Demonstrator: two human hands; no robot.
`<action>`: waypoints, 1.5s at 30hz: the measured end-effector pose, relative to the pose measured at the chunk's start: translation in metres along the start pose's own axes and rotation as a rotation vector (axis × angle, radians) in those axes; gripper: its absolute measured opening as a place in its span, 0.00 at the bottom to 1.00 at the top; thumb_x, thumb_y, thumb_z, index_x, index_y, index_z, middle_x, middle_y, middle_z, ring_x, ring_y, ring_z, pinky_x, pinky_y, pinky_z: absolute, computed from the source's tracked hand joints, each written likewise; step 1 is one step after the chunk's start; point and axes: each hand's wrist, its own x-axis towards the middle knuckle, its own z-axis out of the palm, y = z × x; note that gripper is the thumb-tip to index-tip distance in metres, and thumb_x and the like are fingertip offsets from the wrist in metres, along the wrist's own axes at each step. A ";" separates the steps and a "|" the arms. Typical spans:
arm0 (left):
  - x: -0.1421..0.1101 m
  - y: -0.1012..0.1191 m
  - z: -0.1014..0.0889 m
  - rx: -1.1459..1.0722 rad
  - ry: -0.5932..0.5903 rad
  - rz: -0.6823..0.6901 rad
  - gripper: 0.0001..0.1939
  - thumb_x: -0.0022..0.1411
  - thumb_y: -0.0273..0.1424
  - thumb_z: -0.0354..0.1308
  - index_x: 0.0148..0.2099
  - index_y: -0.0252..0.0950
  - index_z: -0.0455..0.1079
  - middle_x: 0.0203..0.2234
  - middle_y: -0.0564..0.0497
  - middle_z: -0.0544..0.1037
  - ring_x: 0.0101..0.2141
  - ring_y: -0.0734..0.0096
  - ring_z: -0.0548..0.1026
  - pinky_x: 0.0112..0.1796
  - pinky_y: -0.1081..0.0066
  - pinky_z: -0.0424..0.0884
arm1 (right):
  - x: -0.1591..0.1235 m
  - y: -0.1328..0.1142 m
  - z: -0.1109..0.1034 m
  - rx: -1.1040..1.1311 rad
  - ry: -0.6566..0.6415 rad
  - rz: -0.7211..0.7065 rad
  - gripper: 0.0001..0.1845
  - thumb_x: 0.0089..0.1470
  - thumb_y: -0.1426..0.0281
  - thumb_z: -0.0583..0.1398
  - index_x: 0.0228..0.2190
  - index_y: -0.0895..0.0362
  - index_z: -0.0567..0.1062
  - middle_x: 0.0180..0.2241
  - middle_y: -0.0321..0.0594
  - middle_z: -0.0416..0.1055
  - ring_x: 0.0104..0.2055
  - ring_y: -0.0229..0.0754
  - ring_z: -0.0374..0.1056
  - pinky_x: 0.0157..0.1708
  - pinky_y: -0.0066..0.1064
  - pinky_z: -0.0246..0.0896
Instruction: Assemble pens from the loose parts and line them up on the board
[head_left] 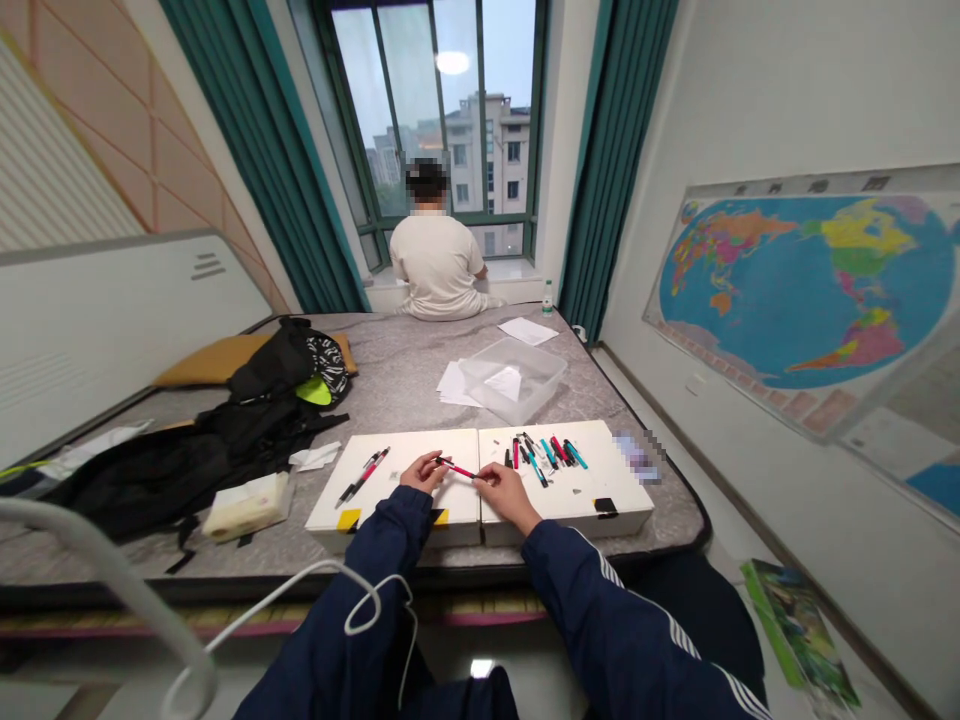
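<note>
In the lower centre of the frame, the left hand (424,472) and right hand (506,493) hide parts of the red pen (457,468). Right of it, scraps (577,491) near the pens (548,453) are too tiny to identify. Pixelation masks the head (426,183) of a seated person (435,258) at upper centre and partly an item (636,456) right of centre. The right edge crops the wall map (795,275); the left, a white tube (97,562).

No readable text; world map (806,285) title characters (817,185) too blurred.
</note>
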 end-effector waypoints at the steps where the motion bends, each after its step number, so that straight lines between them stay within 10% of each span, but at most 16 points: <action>1: -0.001 0.000 0.001 -0.006 0.008 0.009 0.27 0.43 0.41 0.67 0.44 0.32 0.70 0.36 0.40 0.80 0.29 0.67 0.76 0.27 0.71 0.69 | 0.000 -0.001 0.000 -0.026 -0.007 -0.014 0.11 0.46 0.63 0.62 0.29 0.58 0.75 0.23 0.36 0.70 0.25 0.37 0.64 0.27 0.27 0.60; 12: -0.008 -0.014 0.045 -0.170 -0.110 -0.161 0.29 0.44 0.47 0.65 0.44 0.30 0.72 0.38 0.38 0.79 0.27 0.69 0.75 0.30 0.69 0.69 | -0.004 -0.010 0.000 0.039 0.024 -0.036 0.13 0.47 0.61 0.62 0.29 0.58 0.74 0.26 0.39 0.73 0.29 0.39 0.67 0.31 0.30 0.63; 25: 0.005 -0.017 0.030 -0.413 0.026 -0.262 0.22 0.48 0.42 0.65 0.40 0.34 0.67 0.40 0.40 0.78 0.25 0.74 0.76 0.32 0.68 0.74 | -0.007 -0.032 -0.011 0.026 0.216 -0.043 0.14 0.56 0.62 0.53 0.35 0.58 0.72 0.33 0.42 0.72 0.35 0.41 0.67 0.33 0.29 0.63; 37: 0.000 -0.015 0.034 -0.489 0.053 -0.251 0.20 0.49 0.39 0.66 0.40 0.32 0.67 0.40 0.38 0.78 0.26 0.75 0.76 0.31 0.72 0.73 | -0.046 -0.002 -0.175 -0.583 0.105 -0.079 0.11 0.52 0.69 0.56 0.36 0.57 0.75 0.36 0.44 0.69 0.34 0.42 0.66 0.40 0.35 0.62; 45: 0.000 -0.016 0.033 -0.488 0.032 -0.252 0.20 0.49 0.38 0.67 0.40 0.31 0.68 0.39 0.38 0.78 0.26 0.75 0.76 0.32 0.72 0.73 | -0.044 0.021 -0.177 -0.698 -0.028 -0.020 0.08 0.50 0.72 0.57 0.30 0.58 0.76 0.33 0.43 0.69 0.36 0.41 0.67 0.39 0.31 0.59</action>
